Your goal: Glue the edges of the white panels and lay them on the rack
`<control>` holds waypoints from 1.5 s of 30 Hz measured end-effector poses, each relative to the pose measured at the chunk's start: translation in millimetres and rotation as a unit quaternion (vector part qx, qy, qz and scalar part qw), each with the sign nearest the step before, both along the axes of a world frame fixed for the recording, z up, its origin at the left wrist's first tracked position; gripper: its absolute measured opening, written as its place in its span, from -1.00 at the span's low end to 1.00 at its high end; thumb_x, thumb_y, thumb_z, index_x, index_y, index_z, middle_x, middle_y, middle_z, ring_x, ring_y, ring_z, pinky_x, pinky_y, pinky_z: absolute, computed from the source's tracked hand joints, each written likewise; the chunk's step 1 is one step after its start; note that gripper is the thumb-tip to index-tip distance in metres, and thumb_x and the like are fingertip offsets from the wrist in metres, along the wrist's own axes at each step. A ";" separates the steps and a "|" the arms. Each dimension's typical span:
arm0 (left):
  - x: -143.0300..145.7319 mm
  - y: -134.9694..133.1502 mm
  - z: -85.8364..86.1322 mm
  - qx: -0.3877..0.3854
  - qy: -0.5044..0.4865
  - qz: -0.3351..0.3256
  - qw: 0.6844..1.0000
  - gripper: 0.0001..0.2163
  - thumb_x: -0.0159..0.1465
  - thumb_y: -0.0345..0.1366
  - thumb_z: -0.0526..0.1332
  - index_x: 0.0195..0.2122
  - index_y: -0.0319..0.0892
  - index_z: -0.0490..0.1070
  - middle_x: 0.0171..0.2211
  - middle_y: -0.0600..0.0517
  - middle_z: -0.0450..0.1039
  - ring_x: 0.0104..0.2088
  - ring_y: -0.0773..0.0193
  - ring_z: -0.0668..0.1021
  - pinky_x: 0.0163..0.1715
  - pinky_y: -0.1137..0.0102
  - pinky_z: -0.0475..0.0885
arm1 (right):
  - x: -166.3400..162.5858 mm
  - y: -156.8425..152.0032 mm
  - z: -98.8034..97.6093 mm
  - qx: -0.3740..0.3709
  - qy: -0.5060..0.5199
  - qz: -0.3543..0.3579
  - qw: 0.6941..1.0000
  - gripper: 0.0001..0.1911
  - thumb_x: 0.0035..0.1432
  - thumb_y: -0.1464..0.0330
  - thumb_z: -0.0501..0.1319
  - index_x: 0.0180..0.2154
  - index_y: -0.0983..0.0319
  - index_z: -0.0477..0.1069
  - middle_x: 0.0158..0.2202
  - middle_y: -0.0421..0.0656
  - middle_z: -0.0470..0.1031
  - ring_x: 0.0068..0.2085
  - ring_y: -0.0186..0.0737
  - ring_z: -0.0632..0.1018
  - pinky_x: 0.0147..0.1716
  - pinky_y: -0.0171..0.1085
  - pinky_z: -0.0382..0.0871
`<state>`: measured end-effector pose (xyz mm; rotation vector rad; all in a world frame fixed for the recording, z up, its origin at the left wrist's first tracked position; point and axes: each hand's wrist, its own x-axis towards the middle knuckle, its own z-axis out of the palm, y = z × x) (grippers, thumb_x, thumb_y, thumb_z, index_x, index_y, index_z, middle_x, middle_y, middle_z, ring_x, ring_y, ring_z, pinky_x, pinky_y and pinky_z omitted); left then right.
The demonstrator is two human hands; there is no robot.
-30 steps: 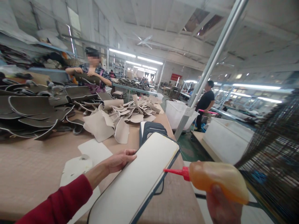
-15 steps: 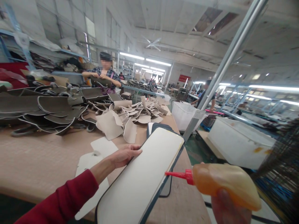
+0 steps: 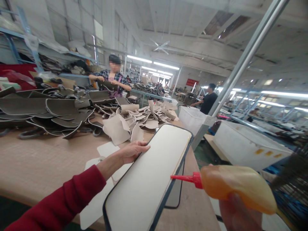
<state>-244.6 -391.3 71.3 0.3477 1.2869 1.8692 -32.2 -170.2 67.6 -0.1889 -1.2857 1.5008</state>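
My left hand (image 3: 132, 151), in a red sleeve, grips the left edge of a long white panel with dark blue piping (image 3: 154, 173), tilted up off the table. My right hand (image 3: 238, 213) at the lower right is wrapped round an orange squeeze bottle (image 3: 237, 187). Its red nozzle (image 3: 184, 178) points left and touches the panel's right edge.
The brown table (image 3: 36, 160) carries white cut shapes (image 3: 106, 149), a heap of beige pieces (image 3: 134, 120) and stacked dark pieces (image 3: 53, 112). A person in a plaid shirt (image 3: 112, 80) works behind them. White bins (image 3: 247, 147) and a slanted metal post (image 3: 240, 64) stand right, another person (image 3: 207, 101) beyond.
The view has swung, and the panel is raised a little higher off the table. The nozzle stays at the panel's right edge. The far person has moved from behind the post.
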 end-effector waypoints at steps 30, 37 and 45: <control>-55.6 35.9 21.3 -0.008 0.045 0.004 0.999 -0.81 0.07 -0.38 0.39 -0.31 -0.35 0.49 -0.42 -0.11 0.59 -0.49 0.26 0.59 -0.46 0.42 0.52 | -14.1 7.7 -13.6 0.018 -0.015 0.029 0.999 -0.40 -0.14 0.17 0.41 -0.03 0.17 0.38 -0.12 -0.07 0.51 -0.09 0.08 0.53 -0.26 -0.08 0.55; -61.0 38.8 23.9 -0.009 0.037 0.013 0.999 -0.82 0.08 -0.39 0.39 -0.31 -0.35 0.49 -0.48 -0.10 0.58 -0.52 0.27 0.58 -0.48 0.43 0.51 | -14.1 6.0 -15.6 0.026 -0.016 0.056 0.998 -0.40 -0.08 0.16 0.38 0.01 0.17 0.37 -0.19 -0.07 0.54 -0.29 0.02 0.59 -0.26 -0.03 0.54; -64.2 36.9 27.5 -0.018 0.032 0.023 0.999 -0.84 0.12 -0.43 0.35 -0.28 -0.36 0.49 -0.51 -0.06 0.57 -0.54 0.28 0.58 -0.49 0.44 0.52 | -10.0 16.2 -31.8 -0.006 -0.029 0.052 0.998 -0.25 -0.14 0.15 0.41 0.12 0.12 0.28 0.04 -0.05 0.43 -0.11 0.08 0.55 -0.27 -0.08 0.57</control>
